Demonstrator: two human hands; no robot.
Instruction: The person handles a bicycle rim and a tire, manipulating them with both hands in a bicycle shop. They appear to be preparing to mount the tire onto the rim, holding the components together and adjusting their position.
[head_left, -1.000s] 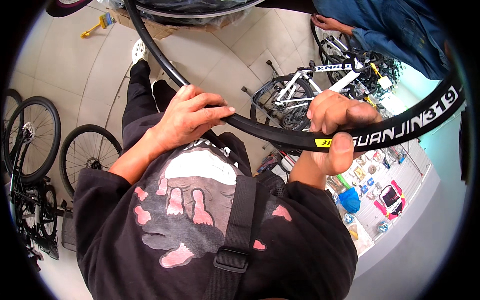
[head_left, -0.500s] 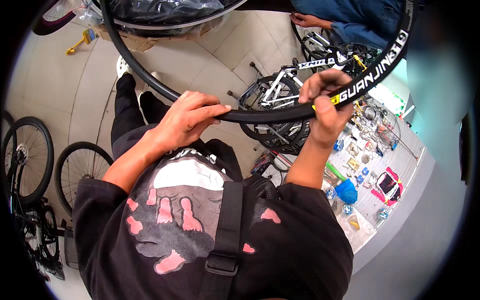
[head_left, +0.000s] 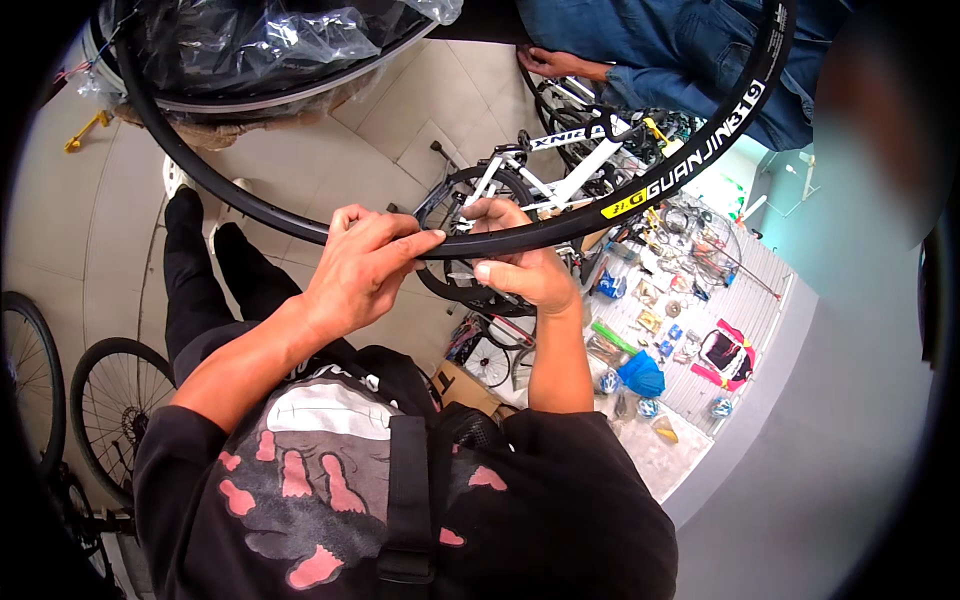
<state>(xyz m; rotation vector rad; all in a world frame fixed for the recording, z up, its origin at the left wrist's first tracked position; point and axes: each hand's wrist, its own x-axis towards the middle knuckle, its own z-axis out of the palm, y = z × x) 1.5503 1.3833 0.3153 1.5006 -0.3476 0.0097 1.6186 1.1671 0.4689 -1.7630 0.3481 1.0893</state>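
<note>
While two hands (head_left: 362, 262) hold it (right (head_left: 537, 275) apparently loosely), one rim (head_left: 540, 234) curves.

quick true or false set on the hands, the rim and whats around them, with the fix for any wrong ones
1. The left hand touches the rim. True.
2. The right hand wears a glove. False: the right hand is bare.
3. The rim carries white lettering. True.
4. The co-worker's hand grips the rim. False: the co-worker's hand is apart from it.
5. The shirt is bright yellow. False: it is black with a print.
</note>
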